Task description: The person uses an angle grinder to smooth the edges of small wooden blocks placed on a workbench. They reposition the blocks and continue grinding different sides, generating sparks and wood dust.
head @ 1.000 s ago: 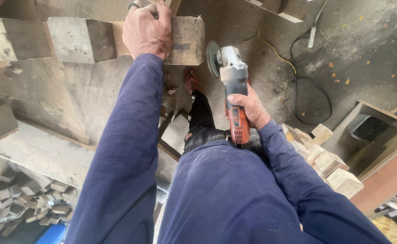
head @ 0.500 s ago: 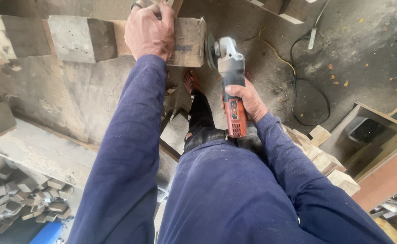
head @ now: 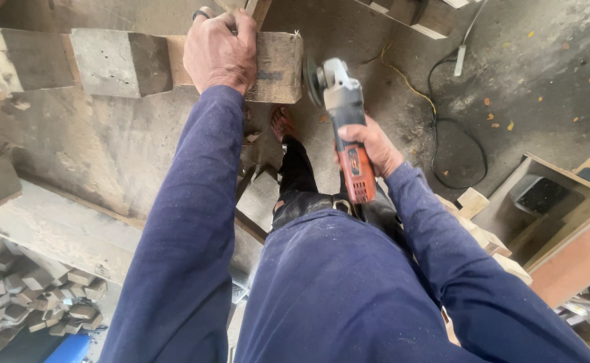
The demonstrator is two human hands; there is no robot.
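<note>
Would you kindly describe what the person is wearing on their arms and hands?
Both arms are covered by long, loose, dark blue sleeves reaching to the wrists, matching the dark blue trousers. The left hand and right hand are bare, with no gloves. A dark ring shows on one finger of the left hand. No watch or wristband is visible.

- One head-worn view, looking steeply down past the person's own arms and legs.
- Near range: wooden block (head: pixel 276 66) at top, concrete floor (head: pixel 530 74) beyond.
</note>
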